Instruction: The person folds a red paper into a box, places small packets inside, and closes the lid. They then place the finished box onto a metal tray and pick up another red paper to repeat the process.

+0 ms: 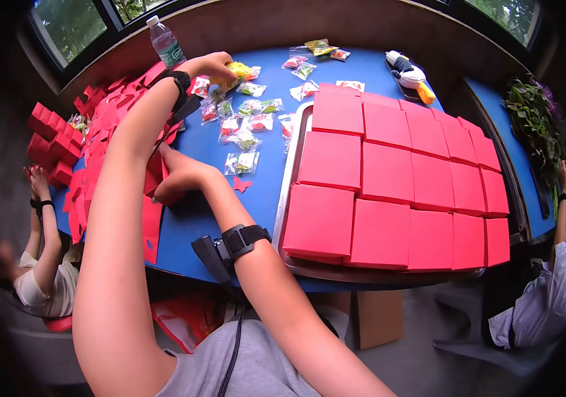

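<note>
My left hand [211, 65] reaches to the far side of the blue table, its fingers curled onto a yellow candy packet [240, 69]. Several small clear-wrapped sweets [248, 124] are scattered beside and below it. Closer to me, my right hand [187, 176] grips a red paper box [155, 173], partly hidden behind my left forearm. A small red butterfly-shaped paper cutout [242, 185] lies to the right of that hand. Flat red card pieces [91, 182] pile up left of my arms.
A metal tray [291, 192] full of closed red boxes [389, 185] fills the table's right side. A water bottle [166, 43] stands at the back left; a plush toy [410, 76] lies at the back right. People sit left and right, near red boxes [54, 139] and leafy plants [533, 119].
</note>
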`<state>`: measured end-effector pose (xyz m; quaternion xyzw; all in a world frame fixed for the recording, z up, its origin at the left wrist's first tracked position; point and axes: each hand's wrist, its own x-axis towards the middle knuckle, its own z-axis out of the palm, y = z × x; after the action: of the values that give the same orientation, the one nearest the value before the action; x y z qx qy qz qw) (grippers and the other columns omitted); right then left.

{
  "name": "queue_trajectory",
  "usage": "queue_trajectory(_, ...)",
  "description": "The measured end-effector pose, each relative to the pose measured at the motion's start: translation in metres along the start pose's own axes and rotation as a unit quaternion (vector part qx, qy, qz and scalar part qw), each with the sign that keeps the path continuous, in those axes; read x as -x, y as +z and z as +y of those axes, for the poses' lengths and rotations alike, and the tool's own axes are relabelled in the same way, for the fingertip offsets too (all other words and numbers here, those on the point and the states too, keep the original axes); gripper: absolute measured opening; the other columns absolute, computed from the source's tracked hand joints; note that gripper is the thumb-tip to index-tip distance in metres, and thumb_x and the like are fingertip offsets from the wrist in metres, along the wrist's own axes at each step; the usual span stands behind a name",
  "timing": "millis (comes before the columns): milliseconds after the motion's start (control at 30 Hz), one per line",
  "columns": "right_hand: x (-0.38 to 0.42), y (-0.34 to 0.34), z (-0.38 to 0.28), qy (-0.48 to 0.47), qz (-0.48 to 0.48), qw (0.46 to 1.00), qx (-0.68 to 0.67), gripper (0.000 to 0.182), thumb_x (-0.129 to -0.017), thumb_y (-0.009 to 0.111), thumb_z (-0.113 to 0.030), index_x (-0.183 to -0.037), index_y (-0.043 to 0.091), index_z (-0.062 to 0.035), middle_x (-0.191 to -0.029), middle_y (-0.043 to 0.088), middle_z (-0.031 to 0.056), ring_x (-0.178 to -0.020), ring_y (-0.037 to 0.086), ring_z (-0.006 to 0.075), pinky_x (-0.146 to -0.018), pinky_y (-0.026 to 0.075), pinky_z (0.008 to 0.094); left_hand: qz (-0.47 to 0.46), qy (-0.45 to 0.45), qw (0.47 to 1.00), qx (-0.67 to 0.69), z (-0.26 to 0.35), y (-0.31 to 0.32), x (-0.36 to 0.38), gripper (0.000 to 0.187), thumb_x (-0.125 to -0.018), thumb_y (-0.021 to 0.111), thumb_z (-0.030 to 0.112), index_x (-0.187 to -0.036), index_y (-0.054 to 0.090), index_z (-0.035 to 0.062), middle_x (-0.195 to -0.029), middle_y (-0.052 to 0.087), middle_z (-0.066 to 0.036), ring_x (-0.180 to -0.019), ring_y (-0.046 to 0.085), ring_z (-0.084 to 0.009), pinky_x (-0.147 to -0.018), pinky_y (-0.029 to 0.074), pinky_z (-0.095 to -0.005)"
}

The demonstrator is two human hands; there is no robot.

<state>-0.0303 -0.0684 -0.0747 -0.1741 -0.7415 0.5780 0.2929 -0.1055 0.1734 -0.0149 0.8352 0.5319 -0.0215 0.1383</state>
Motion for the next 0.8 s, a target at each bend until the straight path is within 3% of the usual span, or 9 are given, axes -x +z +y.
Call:
queue_trajectory(100,0.001,0.005,-0.003,0.024,-0.016,1.000,0.003,0.088,-0.051,0.082,-0.016,-0.123,0.033,-0.0031,-0.106,0.055,0.0224,-0.100,0.057,0.0275,-0.082,0.047,0.0332,0.129,0.015,0.991,-0.039,0.033,-0.042,-0.019,0.052,-0.063,0.071,0.040,-0.094,0.064,-0.0022,-0.085,0.066,-0.013,-0.078,0.066,-0.0229,-0.066,0.053,-0.0339)
queue_trajectory(167,-0.001,0.006,0.000,0.008,-0.002,0.999,0.040,0.084,-0.053,0.081,-0.017,-0.121,0.034,-0.0051,-0.103,0.055,0.0208,-0.095,0.057,0.0273,-0.077,0.049,0.0349,0.075,-0.009,0.997,0.019,0.086,-0.074,-0.025,0.056,-0.070,0.066,0.033,-0.111,0.051,-0.0027,-0.091,0.063,-0.014,-0.076,0.064,-0.0192,-0.065,0.052,-0.0300)
queue_trajectory(233,-0.010,0.010,0.009,0.035,-0.001,0.999,0.040,0.098,-0.045,0.084,-0.024,-0.127,0.033,-0.0126,-0.113,0.053,0.0222,-0.104,0.054,0.0377,-0.087,0.045,0.0404,0.028,0.077,0.991,0.103,0.094,-0.090,-0.070,0.042,-0.075,0.062,0.038,-0.092,0.061,-0.0005,-0.082,0.062,-0.009,-0.073,0.063,-0.0151,-0.061,0.049,-0.0257)
queue_trajectory(300,-0.018,0.014,0.021,0.032,-0.016,0.999,-0.031,0.103,-0.047,0.084,-0.022,-0.133,0.028,-0.0105,-0.109,0.056,0.0210,-0.099,0.057,0.0330,-0.082,0.048,0.0393,0.004,0.172,0.930,0.324,0.142,-0.079,-0.060,0.033,-0.085,0.057,0.031,-0.058,0.053,0.0124,-0.044,0.040,0.003,-0.038,0.033,-0.0084,-0.039,0.021,-0.0266)
queue_trajectory(367,-0.020,0.014,0.027,0.021,-0.032,0.998,-0.056,0.100,-0.047,0.084,-0.022,-0.130,0.029,-0.0099,-0.108,0.057,0.0204,-0.097,0.058,0.0321,-0.081,0.048,0.0387,0.122,0.081,0.933,0.330,0.146,-0.052,-0.126,0.035,-0.076,0.059,0.036,-0.085,0.063,0.0027,-0.078,0.061,-0.007,-0.073,0.060,-0.0155,-0.065,0.048,-0.0280)
queue_trajectory(433,-0.025,0.007,0.021,0.009,-0.036,0.998,-0.055,0.096,-0.048,0.084,-0.022,-0.128,0.031,-0.0092,-0.106,0.057,0.0198,-0.095,0.058,0.0311,-0.080,0.048,0.0381,0.237,0.024,0.963,0.126,0.145,-0.020,-0.176,0.050,-0.081,0.047,0.039,-0.106,0.059,-0.0025,-0.101,0.062,-0.017,-0.102,0.058,-0.0248,-0.094,0.039,-0.0341)
queue_trajectory(500,-0.030,0.002,0.025,0.006,-0.043,0.998,-0.053,0.093,-0.049,0.084,-0.022,-0.125,0.033,-0.0086,-0.104,0.058,0.0192,-0.093,0.058,0.0302,-0.078,0.048,0.0375,0.300,-0.029,0.904,0.304,0.148,0.012,-0.221,0.034,-0.083,0.046,0.032,-0.097,0.061,0.0044,-0.098,0.058,-0.013,-0.091,0.053,-0.0211,-0.079,0.045,-0.0335)
queue_trajectory(600,-0.032,-0.008,0.025,0.009,-0.047,0.997,-0.057,0.088,-0.049,0.084,-0.021,-0.121,0.035,-0.0077,-0.101,0.058,0.0183,-0.090,0.058,0.0287,-0.076,0.048,0.0365,0.112,-0.226,0.950,0.183,0.175,0.036,-0.202,0.077,-0.073,0.055,0.061,-0.137,0.035,0.0232,-0.138,0.022,-0.021,-0.126,0.029,-0.0435,-0.100,0.033,-0.0451)
queue_trajectory(800,-0.031,-0.018,0.021,0.007,-0.047,0.997,-0.062,0.077,-0.051,0.083,-0.021,-0.114,0.041,-0.0058,-0.095,0.060,0.0164,-0.084,0.059,0.0259,-0.072,0.048,0.0347,0.079,-0.066,0.992,0.075,0.179,0.041,-0.183,0.095,-0.059,0.066,0.065,-0.135,0.039,0.0149,-0.132,0.037,-0.022,-0.125,0.033,-0.0392,-0.100,0.033,-0.0446)
